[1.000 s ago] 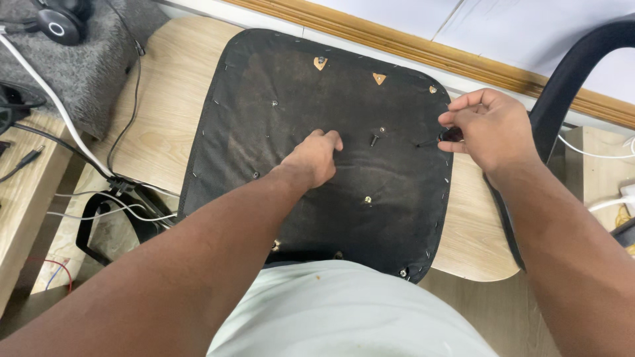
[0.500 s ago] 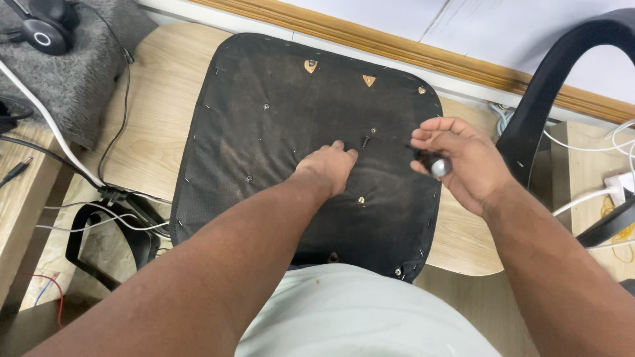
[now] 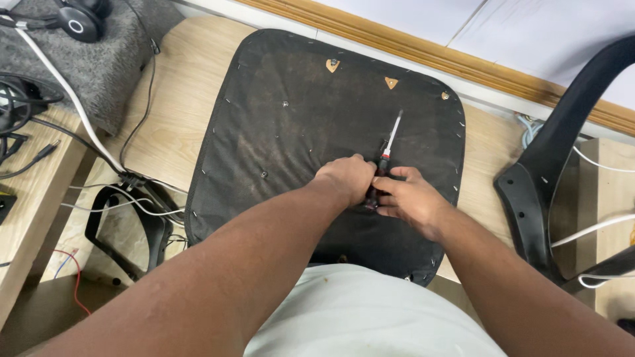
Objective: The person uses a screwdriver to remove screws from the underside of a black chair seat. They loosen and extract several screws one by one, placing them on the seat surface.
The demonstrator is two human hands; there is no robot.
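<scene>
A black fabric-covered chair seat (image 3: pixel 297 125) lies underside up on a light wooden table (image 3: pixel 178 99), with small bolts and staples dotted over it. Both my hands meet at the seat's middle. My right hand (image 3: pixel 411 199) grips the black and red handle of a screwdriver (image 3: pixel 389 147), whose silver shaft points away from me, lying low over the fabric. My left hand (image 3: pixel 347 178) is curled against the same handle from the left, fingers closed on it. The bolt seen there earlier is hidden under the hands.
A black curved chair part (image 3: pixel 544 173) stands at the right beside white cables (image 3: pixel 598 225). A headset (image 3: pixel 78 24) rests on a grey pad (image 3: pixel 99 66) at the far left, with cables (image 3: pixel 69 99) running down past a black strap (image 3: pixel 142 231). A wooden moulding (image 3: pixel 463 63) runs behind.
My right hand has brought the screwdriver from the seat's right edge to the middle, and turned it so the shaft points away. My left hand has closed against its handle.
</scene>
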